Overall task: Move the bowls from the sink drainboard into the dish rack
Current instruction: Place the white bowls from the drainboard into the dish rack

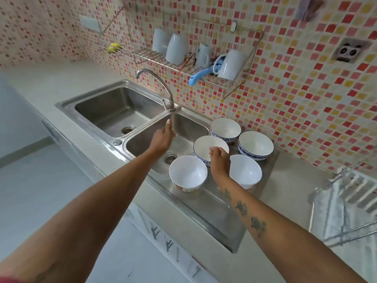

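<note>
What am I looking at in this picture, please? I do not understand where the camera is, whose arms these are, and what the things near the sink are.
There is no machine here. The one picture comes from a camera worn on a person's head, looking forward and down, so the two bare arms are that person's own. The left hand reaches out over the sink, close to the faucet. The right hand hovers over the rim of a blue-patterned bowl; whether it grips the bowl yet I cannot tell. Five bowls stand upright on the steel drainboard: three blue-patterned, two plain white inside. A dish rack waits at the right edge. White mugs hang on a wall shelf.
</note>
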### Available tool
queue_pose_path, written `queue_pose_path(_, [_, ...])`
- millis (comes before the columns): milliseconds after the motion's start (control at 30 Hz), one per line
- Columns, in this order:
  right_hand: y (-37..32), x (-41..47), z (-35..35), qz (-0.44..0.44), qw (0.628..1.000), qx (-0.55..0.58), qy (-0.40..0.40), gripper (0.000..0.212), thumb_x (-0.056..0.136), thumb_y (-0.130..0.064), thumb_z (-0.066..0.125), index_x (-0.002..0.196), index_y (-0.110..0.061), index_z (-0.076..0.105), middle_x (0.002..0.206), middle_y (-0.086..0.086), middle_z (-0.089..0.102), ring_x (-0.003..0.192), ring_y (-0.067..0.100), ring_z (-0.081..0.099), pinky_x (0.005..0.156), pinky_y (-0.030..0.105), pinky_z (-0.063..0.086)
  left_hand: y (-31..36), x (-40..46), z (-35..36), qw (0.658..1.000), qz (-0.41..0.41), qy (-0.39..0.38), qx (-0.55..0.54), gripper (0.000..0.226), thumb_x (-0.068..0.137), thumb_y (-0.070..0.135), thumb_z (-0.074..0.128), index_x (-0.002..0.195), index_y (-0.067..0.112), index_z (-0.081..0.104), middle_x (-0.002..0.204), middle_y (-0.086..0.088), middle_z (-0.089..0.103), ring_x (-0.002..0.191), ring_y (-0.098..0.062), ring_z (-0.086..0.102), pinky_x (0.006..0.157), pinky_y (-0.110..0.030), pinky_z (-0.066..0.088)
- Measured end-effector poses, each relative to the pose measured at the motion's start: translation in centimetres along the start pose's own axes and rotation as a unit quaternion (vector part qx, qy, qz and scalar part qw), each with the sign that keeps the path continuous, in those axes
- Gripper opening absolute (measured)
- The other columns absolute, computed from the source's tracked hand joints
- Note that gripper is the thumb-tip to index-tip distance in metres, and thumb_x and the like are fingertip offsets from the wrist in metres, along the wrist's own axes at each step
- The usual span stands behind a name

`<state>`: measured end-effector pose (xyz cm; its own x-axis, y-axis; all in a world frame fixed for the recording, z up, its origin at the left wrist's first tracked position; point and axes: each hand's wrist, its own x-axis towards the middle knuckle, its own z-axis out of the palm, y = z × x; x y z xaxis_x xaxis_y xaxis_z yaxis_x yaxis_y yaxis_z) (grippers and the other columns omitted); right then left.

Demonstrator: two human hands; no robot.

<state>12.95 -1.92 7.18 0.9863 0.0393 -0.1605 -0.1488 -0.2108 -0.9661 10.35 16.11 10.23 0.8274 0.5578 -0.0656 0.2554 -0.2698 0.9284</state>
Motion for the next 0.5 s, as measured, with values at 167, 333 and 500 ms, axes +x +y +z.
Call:
queue_pose_path(167, [3.7, 0.0, 0.8, 0.02, 0.993, -0.115, -0.008, 0.019, 0.091, -0.007, 0.043, 0.083, -0.003, 0.06, 0.099, 0.021, 0.065, 0.089, 0.032, 0.056, 0.07, 0.031, 0.036, -6.2, 0.8, 1.4, 0.989, -0.123, 0.018, -0.074, 0.066, 0.101, 0.057, 0.02, 0.064, 0.014, 0.054, 0.084, -0.014, 0.057, 0.08, -0.023, 0.049, 0.075, -0.031, 0.036])
queue_pose_path(333, [5.2, 0.6, 2.2, 0.083, 0.991, -0.095, -0.039, 0.03, 0.094, -0.01, 0.043, 0.109, 0.011, 0.059, 0.104, 0.022, 0.064, 0.096, 0.031, 0.058, 0.089, 0.044, 0.047, -9.2, 0.7, 3.0, 0.977, -0.175, 0.004, -0.126, 0.064, 0.1, 0.059, 0.022, 0.072, 0.013, 0.058, 0.092, -0.01, 0.059, 0.085, -0.022, 0.049, 0.081, -0.035, 0.037])
queue_pose_path(500, [6.7, 0.6, 4.2, 0.167, 0.982, -0.065, -0.062, 0.045, 0.093, -0.026, 0.045, 0.135, -0.01, 0.046, 0.132, 0.012, 0.056, 0.118, 0.031, 0.055, 0.101, 0.047, 0.047, -10.0, 0.1, 4.5, 0.96, -0.216, -0.017, -0.175, 0.083, 0.094, 0.067, 0.025, 0.108, -0.005, 0.066, 0.104, -0.016, 0.068, 0.095, -0.028, 0.063, 0.088, -0.038, 0.049])
